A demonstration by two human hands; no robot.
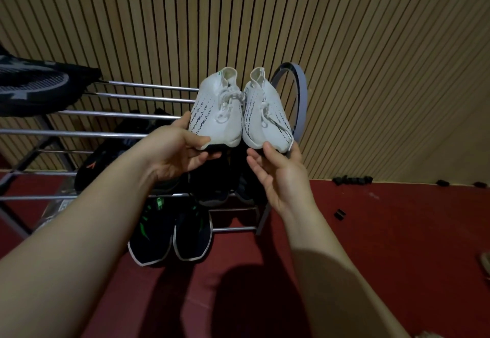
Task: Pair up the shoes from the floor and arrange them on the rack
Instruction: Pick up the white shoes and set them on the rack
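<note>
A pair of white knit shoes with black speckled stripes sits side by side on the right end of the metal rack's (pixel 106 133) top shelf, toes toward me. My left hand (pixel 172 154) pinches the toe of the left white shoe (pixel 217 109), thumb on top and fingers under the sole. My right hand (pixel 281 176) is below the right white shoe (pixel 265 115), its thumb touching the toe and its fingers relaxed and spread.
A grey-black shoe (pixel 34 86) lies on the top shelf's left end. Dark shoes (pixel 209 184) fill the middle shelf, and a black pair with green marks (pixel 151 234) sits lowest. Behind is a slatted wall. Small black clips (pixel 352 180) lie on the red floor.
</note>
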